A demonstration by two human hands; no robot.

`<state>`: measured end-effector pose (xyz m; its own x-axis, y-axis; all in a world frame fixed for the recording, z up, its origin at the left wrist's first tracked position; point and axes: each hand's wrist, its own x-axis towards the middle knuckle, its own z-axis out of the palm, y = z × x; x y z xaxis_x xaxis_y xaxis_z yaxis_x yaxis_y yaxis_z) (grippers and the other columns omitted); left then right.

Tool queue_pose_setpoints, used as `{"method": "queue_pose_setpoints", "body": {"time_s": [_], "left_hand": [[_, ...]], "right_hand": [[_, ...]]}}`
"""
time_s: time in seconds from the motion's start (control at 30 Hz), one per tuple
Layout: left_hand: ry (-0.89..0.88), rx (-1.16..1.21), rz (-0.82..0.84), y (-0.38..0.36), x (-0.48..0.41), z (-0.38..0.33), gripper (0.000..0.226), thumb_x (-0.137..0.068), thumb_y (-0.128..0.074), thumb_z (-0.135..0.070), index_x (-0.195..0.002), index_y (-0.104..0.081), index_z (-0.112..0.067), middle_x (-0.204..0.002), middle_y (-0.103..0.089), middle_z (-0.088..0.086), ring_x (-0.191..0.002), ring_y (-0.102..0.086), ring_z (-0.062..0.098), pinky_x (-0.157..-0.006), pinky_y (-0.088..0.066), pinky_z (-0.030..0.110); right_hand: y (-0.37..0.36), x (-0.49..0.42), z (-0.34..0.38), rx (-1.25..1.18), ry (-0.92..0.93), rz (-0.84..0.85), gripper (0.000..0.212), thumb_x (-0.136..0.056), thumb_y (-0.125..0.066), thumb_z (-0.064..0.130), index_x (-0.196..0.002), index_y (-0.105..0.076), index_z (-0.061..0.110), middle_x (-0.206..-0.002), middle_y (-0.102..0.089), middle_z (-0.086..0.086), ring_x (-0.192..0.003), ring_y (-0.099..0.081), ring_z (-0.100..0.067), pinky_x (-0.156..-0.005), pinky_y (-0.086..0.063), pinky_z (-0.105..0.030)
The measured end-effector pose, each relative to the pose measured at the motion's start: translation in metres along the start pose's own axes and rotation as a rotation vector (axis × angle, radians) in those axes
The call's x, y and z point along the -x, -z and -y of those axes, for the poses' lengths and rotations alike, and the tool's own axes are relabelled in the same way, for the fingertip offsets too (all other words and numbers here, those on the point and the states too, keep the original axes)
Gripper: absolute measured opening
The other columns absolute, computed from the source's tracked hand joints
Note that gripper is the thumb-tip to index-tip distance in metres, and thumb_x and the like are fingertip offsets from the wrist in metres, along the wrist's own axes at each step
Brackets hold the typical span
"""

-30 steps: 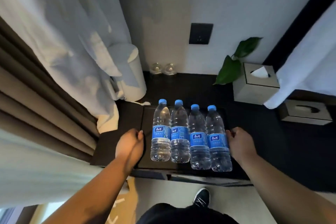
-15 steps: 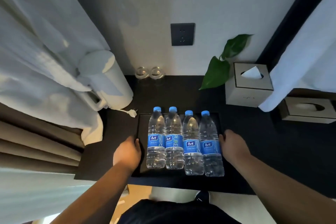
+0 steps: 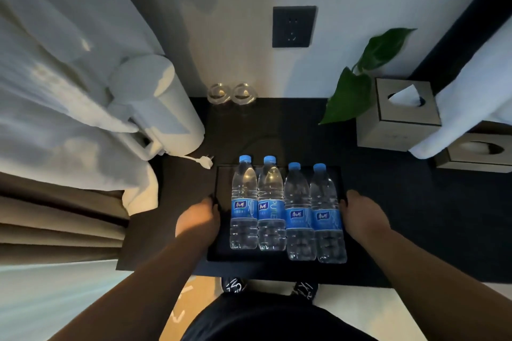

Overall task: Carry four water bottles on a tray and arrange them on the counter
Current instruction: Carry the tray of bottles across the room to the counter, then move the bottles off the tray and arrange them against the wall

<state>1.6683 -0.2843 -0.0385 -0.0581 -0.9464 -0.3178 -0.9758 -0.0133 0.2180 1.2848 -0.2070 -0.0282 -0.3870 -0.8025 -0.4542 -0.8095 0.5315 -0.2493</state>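
Note:
A black rectangular tray (image 3: pixel 224 174) sits over the near part of the dark counter (image 3: pixel 401 202). Several clear water bottles with blue caps and blue labels stand on it in a tight row, from the leftmost bottle (image 3: pixel 243 205) to the rightmost bottle (image 3: pixel 327 216). My left hand (image 3: pixel 198 220) grips the tray's left edge. My right hand (image 3: pixel 363 216) grips its right edge. Whether the tray rests on the counter or hovers just above it is unclear.
A white electric kettle (image 3: pixel 163 108) stands at the back left, its plug (image 3: pixel 203 160) lying loose near the tray. Two upturned glasses (image 3: pixel 231 94) stand by the wall. A leafy plant (image 3: pixel 357 86) and a tissue box (image 3: pixel 399 116) occupy the back right. Curtains hang at left.
The tray with the bottles has moved forward over the counter, farther from its near edge. Both hands have stayed on the tray's sides.

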Motion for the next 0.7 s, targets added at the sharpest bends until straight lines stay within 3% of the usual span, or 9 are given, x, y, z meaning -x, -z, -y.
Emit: {"method": "queue_pose_setpoints", "body": {"time_s": [0.17, 0.4, 0.7], "left_hand": [[-0.025, -0.009, 0.041, 0.015, -0.009, 0.000, 0.027, -0.095, -0.048, -0.045, -0.100, -0.059, -0.022, -0.091, -0.069, 0.006, -0.083, -0.065, 0.028, -0.064, -0.043, 0.033], [-0.050, 0.061, -0.075, 0.036, -0.007, -0.011, 0.032, -0.094, -0.042, -0.051, -0.080, -0.049, -0.023, -0.077, -0.065, -0.001, -0.071, -0.063, 0.026, -0.059, -0.045, 0.032], [-0.126, 0.132, -0.148, 0.058, -0.031, -0.032, 0.024, -0.094, -0.050, -0.047, -0.080, -0.056, -0.028, -0.078, -0.066, -0.003, -0.076, -0.064, 0.023, -0.060, -0.041, 0.029]], "right_hand": [[0.002, -0.003, -0.002, -0.025, -0.015, 0.013, 0.026, -0.104, -0.048, 0.037, -0.084, -0.045, 0.020, -0.075, -0.060, -0.003, -0.065, -0.058, -0.018, -0.050, -0.039, -0.032], [0.016, 0.001, 0.010, -0.179, -0.085, -0.048, 0.026, -0.103, -0.051, 0.042, -0.084, -0.052, 0.024, -0.073, -0.065, -0.003, -0.064, -0.064, -0.019, -0.052, -0.046, -0.033], [0.051, -0.018, 0.087, -0.134, 0.074, -0.160, 0.023, -0.102, -0.049, 0.044, -0.084, -0.049, 0.031, -0.070, -0.063, 0.001, -0.059, -0.063, -0.015, -0.047, -0.043, -0.030]]}}
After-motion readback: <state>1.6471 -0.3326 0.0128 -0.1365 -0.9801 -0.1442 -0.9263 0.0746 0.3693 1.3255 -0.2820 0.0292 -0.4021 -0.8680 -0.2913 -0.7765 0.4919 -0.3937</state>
